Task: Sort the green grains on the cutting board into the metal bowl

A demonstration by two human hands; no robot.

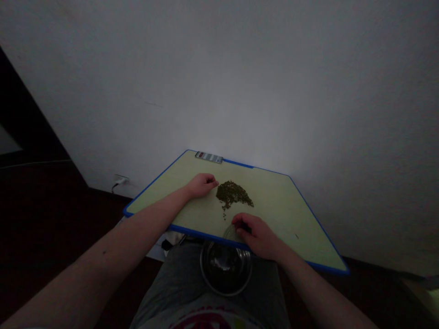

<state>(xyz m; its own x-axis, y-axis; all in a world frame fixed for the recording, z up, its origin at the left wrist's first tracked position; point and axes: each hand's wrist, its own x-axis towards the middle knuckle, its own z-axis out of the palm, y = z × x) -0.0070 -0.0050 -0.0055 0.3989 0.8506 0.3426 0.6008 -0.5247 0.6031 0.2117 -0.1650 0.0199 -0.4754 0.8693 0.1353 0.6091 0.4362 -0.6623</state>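
Observation:
A loose pile of small greenish-brown beans or seeds [233, 193] lies on the pale tabletop [274, 201], with a few strays trailing toward me. My left hand [203, 185] rests at the pile's left edge, thumb and forefinger pinched together; whatever may be between them is too small to make out. Near the front edge, my right hand [255, 234] has its fingers curled at the rim of a see-through container [230, 232], which is faint and partly hidden. Below the table edge, a shiny metal bowl [226, 274] sits on my lap; its dark contents are unclear.
A phone [209, 157] with its screen lit lies at the table's back left edge. Blue trim [315, 220] borders the tabletop. Behind it rises a white wall [240, 91], with a plugged-in socket [120, 180] low at left. A small dark mark shows at the tabletop's right.

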